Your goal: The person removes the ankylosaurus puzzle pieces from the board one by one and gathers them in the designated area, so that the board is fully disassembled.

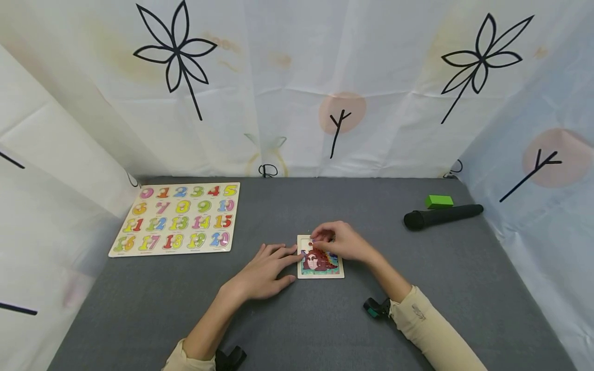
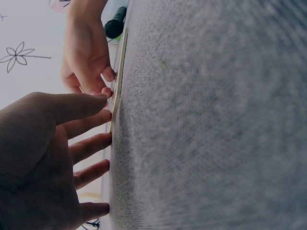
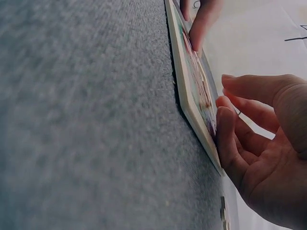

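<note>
And here's your small puzzle (image 1: 319, 264), flat on the surface (image 1: 325, 319) before you! Your left hand (image 1: 264, 274) is spread wide at its left edge, fingertips touching the frame. Your right hand (image 1: 342, 242) bends over its upper right; whether that grip holds a piece, you can't tell from here. This looks like piece-fitting: a pale patch at the puzzle's upper left could be a gap, so the next move likely wants careful lining-up and a gentle press. Writing? Left of the puzzle, your number board (image 1: 172, 208) reads 0 to 20, its tiny captions too small to read; no brand legible.
</note>
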`<state>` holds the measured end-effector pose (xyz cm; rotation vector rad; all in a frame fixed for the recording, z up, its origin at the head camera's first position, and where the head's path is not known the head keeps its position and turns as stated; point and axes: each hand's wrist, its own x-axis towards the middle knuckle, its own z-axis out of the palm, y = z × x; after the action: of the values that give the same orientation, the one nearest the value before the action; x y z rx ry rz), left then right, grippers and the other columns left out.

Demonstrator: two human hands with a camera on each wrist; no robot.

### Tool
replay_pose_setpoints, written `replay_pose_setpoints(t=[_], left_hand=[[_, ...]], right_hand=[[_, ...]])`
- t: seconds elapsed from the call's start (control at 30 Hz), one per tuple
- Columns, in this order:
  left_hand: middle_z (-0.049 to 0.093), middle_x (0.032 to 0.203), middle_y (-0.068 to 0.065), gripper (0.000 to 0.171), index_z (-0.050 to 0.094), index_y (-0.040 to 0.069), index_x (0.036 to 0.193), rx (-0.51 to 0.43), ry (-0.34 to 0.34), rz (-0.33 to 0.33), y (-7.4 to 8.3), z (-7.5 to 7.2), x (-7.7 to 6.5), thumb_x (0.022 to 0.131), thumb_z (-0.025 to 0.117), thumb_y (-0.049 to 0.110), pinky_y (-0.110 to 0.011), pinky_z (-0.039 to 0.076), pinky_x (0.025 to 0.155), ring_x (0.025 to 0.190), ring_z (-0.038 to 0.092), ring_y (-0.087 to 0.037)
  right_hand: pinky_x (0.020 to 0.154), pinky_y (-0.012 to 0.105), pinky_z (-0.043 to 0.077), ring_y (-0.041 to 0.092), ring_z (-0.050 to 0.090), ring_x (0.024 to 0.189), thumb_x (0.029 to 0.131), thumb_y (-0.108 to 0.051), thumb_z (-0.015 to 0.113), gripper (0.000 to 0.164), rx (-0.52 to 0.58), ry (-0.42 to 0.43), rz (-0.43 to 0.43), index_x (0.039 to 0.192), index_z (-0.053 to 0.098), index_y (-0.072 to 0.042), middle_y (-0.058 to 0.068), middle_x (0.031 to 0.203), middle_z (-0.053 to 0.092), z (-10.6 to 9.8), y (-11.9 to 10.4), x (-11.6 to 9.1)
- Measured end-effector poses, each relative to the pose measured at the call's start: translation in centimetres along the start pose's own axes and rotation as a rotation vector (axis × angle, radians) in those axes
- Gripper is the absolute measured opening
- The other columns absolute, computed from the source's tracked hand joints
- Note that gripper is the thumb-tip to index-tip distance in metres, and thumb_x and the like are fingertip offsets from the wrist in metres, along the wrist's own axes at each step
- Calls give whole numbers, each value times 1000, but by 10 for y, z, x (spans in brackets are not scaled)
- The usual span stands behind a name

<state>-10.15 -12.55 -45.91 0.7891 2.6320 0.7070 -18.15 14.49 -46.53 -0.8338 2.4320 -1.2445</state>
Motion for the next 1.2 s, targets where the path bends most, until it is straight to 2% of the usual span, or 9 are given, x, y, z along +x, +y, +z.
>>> replay_pose_setpoints(t=[0.33,0.53,0.7,0.9,1.03,1.2], left_hand=[[49,171,-9,55,56,21,161,4,4,4,-1,1,0,107,67,28,-78,17,131,161,37,-40],[49,171,-9,55,56,21,161,3,6,2,-1,1,0,107,67,28,-78,17,131,161,37,-40],[49,171,-9,55,56,21,161,2,3,-4,-1,1,0,107,67,28,-77,16,131,162,36,-40],[48,171,-8,56,56,21,161,2,5,0,-1,1,1,107,68,28,-78,16,131,162,36,-40],[48,172,-8,55,55,21,161,-1,7,8,-1,2,1,107,67,27,-78,16,130,162,36,-40],[47,172,-8,56,55,20,161,-4,10,10,-2,2,1,107,68,27,-79,16,130,162,36,-40]], right_hand=[[63,20,46,3,52,66,100,-14,78,14,-99,-42,-19,110,82,-5,4,87,74,4,3,9],[62,19,42,3,48,64,100,-14,78,13,-117,-55,3,109,83,-7,1,84,69,3,0,11],[65,21,42,4,48,69,98,-16,80,10,-142,-35,-6,107,82,-11,2,88,67,4,1,10],[72,24,43,6,48,78,99,-20,81,9,-151,-2,-17,107,81,-16,9,106,67,5,3,7],[68,23,43,5,48,73,99,-17,80,10,-140,-2,-44,109,81,-15,9,111,72,4,4,6],[59,22,41,3,46,62,101,-13,77,15,-92,-11,-47,115,80,-11,8,105,76,3,4,4]])
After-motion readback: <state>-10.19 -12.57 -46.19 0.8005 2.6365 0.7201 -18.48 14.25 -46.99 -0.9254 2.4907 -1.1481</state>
